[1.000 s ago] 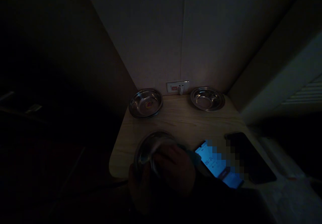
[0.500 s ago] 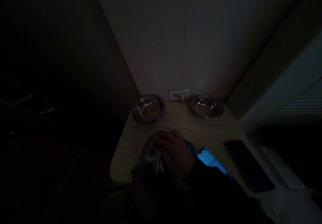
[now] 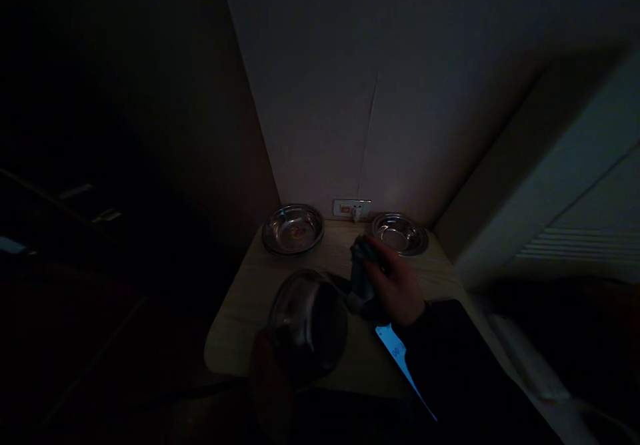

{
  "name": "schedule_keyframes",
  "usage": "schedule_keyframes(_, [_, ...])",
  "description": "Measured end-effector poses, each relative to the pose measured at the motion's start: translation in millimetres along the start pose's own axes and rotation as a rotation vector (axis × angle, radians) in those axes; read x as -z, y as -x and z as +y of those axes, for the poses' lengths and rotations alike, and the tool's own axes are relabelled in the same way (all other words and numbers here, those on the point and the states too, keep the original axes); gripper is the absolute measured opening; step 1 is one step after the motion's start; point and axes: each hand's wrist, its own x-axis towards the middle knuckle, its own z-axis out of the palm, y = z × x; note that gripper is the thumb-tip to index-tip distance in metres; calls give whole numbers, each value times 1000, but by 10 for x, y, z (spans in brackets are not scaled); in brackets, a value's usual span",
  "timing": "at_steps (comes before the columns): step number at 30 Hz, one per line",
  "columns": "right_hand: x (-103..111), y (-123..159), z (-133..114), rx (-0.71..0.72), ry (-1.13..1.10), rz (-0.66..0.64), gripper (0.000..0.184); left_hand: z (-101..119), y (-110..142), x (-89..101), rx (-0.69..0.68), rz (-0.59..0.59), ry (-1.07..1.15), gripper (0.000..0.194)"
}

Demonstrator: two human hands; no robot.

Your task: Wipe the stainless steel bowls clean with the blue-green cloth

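Note:
A shiny metal bowl (image 3: 293,318) is held on its side over the front of the table, its dark round bottom facing right. My left hand (image 3: 267,371), dim in shadow, grips it from the lower left. A bluish-green cloth (image 3: 361,275) is bunched in my right hand (image 3: 397,288), fingers closed on it, just right of the bowl. Part of the cloth hangs toward the bowl; in the dark I cannot tell whether they touch.
On the small wooden table (image 3: 240,305), a metal dish (image 3: 295,231) is at back left and another metal dish (image 3: 397,235) at back right. A wall socket (image 3: 351,209) with a plug sits between them. A lit phone (image 3: 400,355) and a dark phone (image 3: 450,308) lie beside my right forearm.
My right hand has come off the bowl, moving up and right with the cloth. The bowl has turned so its bottom shows. The view has shifted slightly.

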Motion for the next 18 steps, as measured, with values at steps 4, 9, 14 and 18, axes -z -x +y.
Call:
schedule_keyframes(4, [-153,120,-156,10,-10,327,40,17,56,-99,-74,17,-52,33])
schedule_keyframes(9, [-472,669,-250,307,332,-214,37,-25,209,-143,-186,127,34,34])
schedule_keyframes(14, [-443,839,-369,555,425,-290,26,-156,179,-89,-159,91,41,29])
schedule_keyframes(18, [-433,719,-352,516,409,-282,28,-163,42,-30,-65,-19,-58,28])
